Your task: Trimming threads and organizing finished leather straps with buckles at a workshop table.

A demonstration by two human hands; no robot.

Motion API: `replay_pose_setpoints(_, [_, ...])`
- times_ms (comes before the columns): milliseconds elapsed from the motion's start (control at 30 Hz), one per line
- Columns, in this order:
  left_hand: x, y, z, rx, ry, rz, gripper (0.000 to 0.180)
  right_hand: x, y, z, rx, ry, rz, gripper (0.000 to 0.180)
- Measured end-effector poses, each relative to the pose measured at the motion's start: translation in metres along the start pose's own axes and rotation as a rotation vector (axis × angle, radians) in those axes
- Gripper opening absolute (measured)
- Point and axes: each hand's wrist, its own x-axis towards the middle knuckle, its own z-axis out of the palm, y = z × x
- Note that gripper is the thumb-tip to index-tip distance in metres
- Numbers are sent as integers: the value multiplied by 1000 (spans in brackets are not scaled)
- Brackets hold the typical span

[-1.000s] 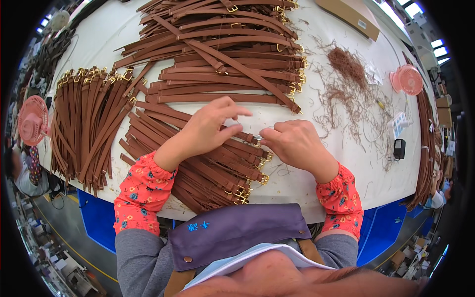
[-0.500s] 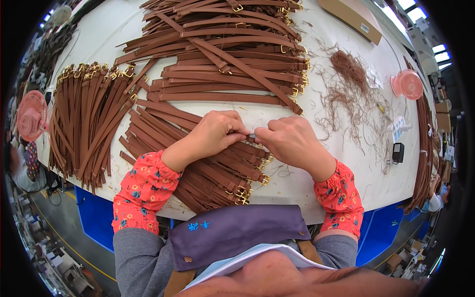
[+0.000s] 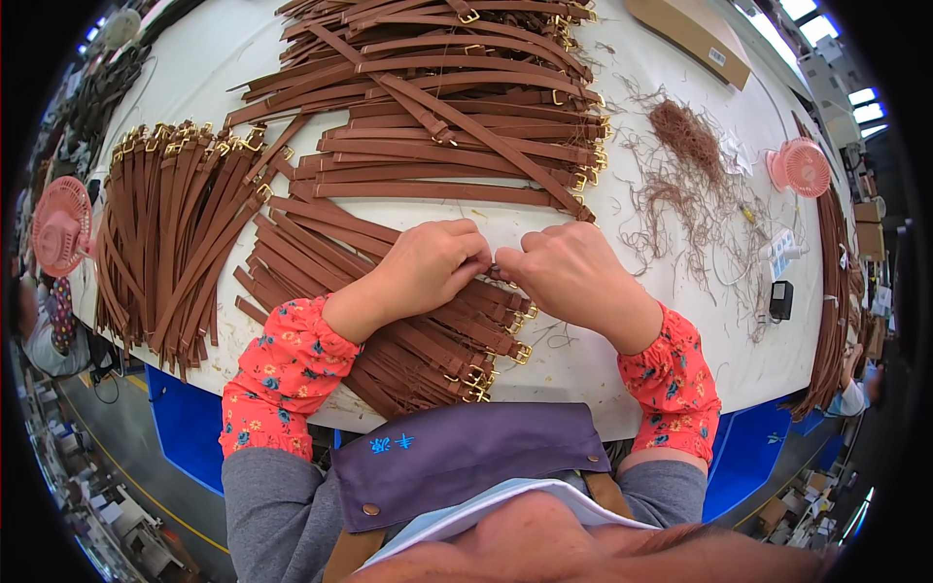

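Note:
My left hand [image 3: 434, 260] is closed in a pinch at the buckle end of a brown strap, above a fanned pile of brown buckled straps [image 3: 389, 361] with gold-coloured buckles. Just to its right, the fingertips of my right hand [image 3: 567, 264] are pinched together near the same strap end. What they grip is small, dark and mostly hidden by the fingers. The two hands are a finger's width apart. Both forearms wear red flowered sleeve covers.
Beyond lies a big stack of straps [image 3: 437, 136]; another bundle [image 3: 160, 243] rests at left. Loose brown threads [image 3: 685, 133] litter the right side of the white table. Two pink fans [image 3: 63, 225], a cardboard box [image 3: 685, 37] and a black adapter [image 3: 781, 300] stand around. People sit at both sides.
My right hand has shifted very slightly and its fingers have turned; a metallic glint between the hands is now mostly hidden. My left hand stays nearly in place, its fingers curled a bit more.

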Motion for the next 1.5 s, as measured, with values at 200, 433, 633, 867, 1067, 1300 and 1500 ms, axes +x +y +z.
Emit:
replay_pose_setpoints(200, [1, 0, 7, 203, 30, 116, 10, 0, -5, -3, -25, 6, -5, 12])
replay_pose_setpoints(433, [0, -1, 8, 239, 10, 117, 12, 1, -8, -5, -86, -28, -33, 12])
replay_pose_setpoints(633, [0, -3, 8, 121, 31, 22, 10, -6, -2, 4, -59, 40, -17, 11])
replay_pose_setpoints(867, [5, -8, -15, 230, 336, -117, 15, -12, -2, 8, 44, 57, 64, 19])
replay_pose_setpoints(1067, [0, 1, -9, -24, 2, -50, 20, -15, -1, 11, 54, 79, 76, 20])
replay_pose_setpoints(1300, [-1, -2, 3, 24, -4, 36, 8, -13, 0, 10, 53, 61, 41, 10])
replay_pose_setpoints(1500, [1, 0, 7, 162, 18, 123, 8, -13, 1, 15, 38, 117, 24, 17])
